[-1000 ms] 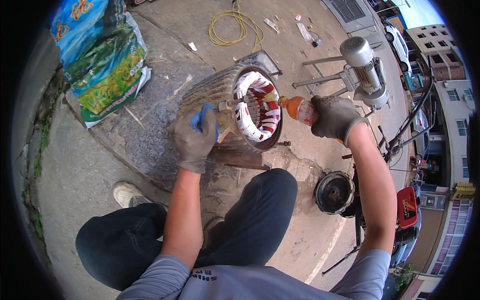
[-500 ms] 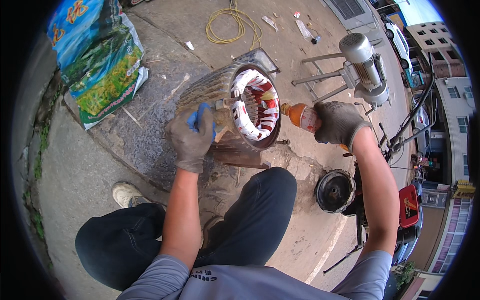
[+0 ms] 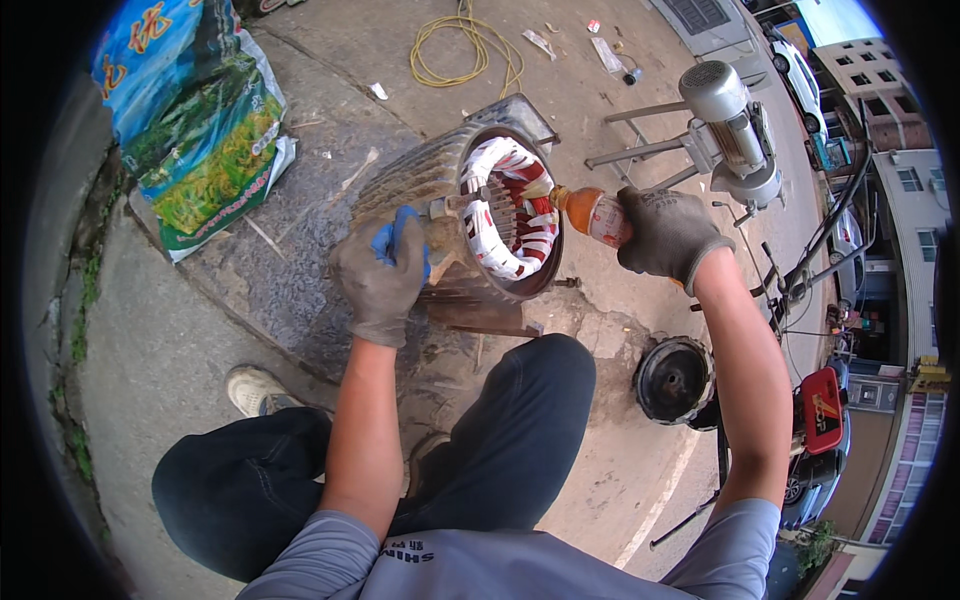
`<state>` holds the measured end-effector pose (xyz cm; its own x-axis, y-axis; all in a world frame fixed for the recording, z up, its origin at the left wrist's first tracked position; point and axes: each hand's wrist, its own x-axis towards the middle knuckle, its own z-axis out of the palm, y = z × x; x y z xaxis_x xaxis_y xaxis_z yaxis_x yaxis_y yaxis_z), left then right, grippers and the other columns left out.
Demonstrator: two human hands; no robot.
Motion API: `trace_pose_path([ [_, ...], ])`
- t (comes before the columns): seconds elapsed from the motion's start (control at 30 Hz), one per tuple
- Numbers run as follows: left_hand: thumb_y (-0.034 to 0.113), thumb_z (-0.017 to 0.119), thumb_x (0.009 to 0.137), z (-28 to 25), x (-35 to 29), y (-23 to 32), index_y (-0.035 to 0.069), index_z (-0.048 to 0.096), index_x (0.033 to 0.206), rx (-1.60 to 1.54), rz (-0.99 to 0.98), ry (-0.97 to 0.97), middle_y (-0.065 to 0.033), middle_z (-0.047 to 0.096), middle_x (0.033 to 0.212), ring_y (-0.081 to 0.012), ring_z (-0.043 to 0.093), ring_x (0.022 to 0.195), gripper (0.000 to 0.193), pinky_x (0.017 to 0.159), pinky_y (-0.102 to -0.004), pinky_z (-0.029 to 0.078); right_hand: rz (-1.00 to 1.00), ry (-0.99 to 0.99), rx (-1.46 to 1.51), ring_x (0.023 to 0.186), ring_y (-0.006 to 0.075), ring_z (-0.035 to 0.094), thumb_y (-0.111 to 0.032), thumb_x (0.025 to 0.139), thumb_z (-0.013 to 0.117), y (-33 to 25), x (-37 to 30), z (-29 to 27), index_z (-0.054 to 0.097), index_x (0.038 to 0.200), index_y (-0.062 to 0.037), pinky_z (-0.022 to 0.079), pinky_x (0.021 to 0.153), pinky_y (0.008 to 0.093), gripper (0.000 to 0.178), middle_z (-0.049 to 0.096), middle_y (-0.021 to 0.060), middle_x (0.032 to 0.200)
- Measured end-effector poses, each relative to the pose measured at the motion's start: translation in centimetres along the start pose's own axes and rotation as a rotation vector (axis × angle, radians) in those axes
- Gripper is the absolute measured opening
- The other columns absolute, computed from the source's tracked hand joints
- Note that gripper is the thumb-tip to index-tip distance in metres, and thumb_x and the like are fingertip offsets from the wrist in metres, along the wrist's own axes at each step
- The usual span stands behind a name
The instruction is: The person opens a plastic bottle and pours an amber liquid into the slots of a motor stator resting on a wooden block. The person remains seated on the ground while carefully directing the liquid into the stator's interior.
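Note:
An electric motor's ribbed metal housing [image 3: 400, 180] lies on the ground before me, its round end opening toward the right. Inside that opening sits a ring of windings [image 3: 487, 243], wrapped in white tape with dark red showing through. My gloved left hand [image 3: 378, 275], at the housing's near left side, is closed round what looks like a blue-handled brush [image 3: 440, 208]; its tip reaches the rim of the windings. My gloved right hand [image 3: 668, 236] grips a plastic bottle [image 3: 590, 213] of amber liquid, tilted sideways with its neck at the opening's right edge, close to the windings.
A colourful printed sack [image 3: 200, 140] stands at the left. Beyond the housing lies a coiled yellow cable [image 3: 465, 55]. At the upper right is a silver motor on a metal stand [image 3: 725, 130], and a black wheel [image 3: 674, 380] is beside my right forearm.
My right hand has moved a little left with the bottle, bringing its neck over the edge of the windings. My left hand looks almost unmoved.

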<state>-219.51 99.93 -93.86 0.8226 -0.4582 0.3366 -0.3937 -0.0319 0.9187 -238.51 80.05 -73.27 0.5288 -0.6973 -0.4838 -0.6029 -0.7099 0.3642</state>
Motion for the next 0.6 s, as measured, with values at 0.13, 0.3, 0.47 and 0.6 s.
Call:
trace_pose_path([
  [0.13, 0.017, 0.076, 0.095, 0.1, -0.1, -0.4, 0.003, 0.057, 0.064, -0.05, -0.04, 0.008, -0.0108, 0.047, 0.054, -0.0257, 0.045, 0.043, 0.039, 0.047, -0.0404, 0.035, 0.023, 0.002, -0.003, 0.104, 0.0402, 0.074, -0.024, 0.076, 0.073, -0.3, 0.1, -0.4, 0.069, 0.12, -0.0067, 0.059, 0.09, 0.0482, 0.048, 0.077, 0.0221, 0.103],
  [0.3, 0.017, 0.076, 0.095, -0.1, -0.4, -0.9, 0.001, 0.064, 0.07, -0.108, -0.1, 0.005, -0.0124, 0.052, 0.056, -0.026, 0.049, 0.045, 0.032, 0.048, -0.0394, 0.039, -0.015, -0.1, 0.002, 0.105, 0.0395, 0.075, -0.026, 0.077, 0.072, -0.5, -1.0, -0.9, 0.069, 0.122, -0.0072, 0.059, 0.091, 0.0476, 0.049, 0.077, 0.0212, 0.104],
  [0.47, 0.017, 0.076, 0.095, -0.4, -0.3, -0.9, 0.0, 0.071, 0.076, -0.105, -0.145, -0.017, -0.0132, 0.057, 0.059, -0.0265, 0.055, 0.048, 0.026, 0.05, -0.0388, 0.042, -0.031, -0.094, 0.003, 0.103, 0.0398, 0.075, -0.028, 0.077, 0.072, -0.5, -1.2, -0.7, 0.069, 0.122, -0.0074, 0.059, 0.09, 0.0476, 0.05, 0.077, 0.0213, 0.104],
  [0.6, 0.018, 0.074, 0.098, -0.6, -0.4, -1.1, -0.002, 0.071, 0.079, -0.102, -0.156, -0.036, -0.01, 0.061, 0.061, -0.0205, 0.057, 0.05, 0.028, 0.05, -0.0354, 0.044, -0.031, -0.113, 0.005, 0.103, 0.0398, 0.075, -0.029, 0.077, 0.072, -0.9, -0.7, -0.8, 0.069, 0.122, -0.0069, 0.059, 0.09, 0.0476, 0.05, 0.077, 0.021, 0.103],
])
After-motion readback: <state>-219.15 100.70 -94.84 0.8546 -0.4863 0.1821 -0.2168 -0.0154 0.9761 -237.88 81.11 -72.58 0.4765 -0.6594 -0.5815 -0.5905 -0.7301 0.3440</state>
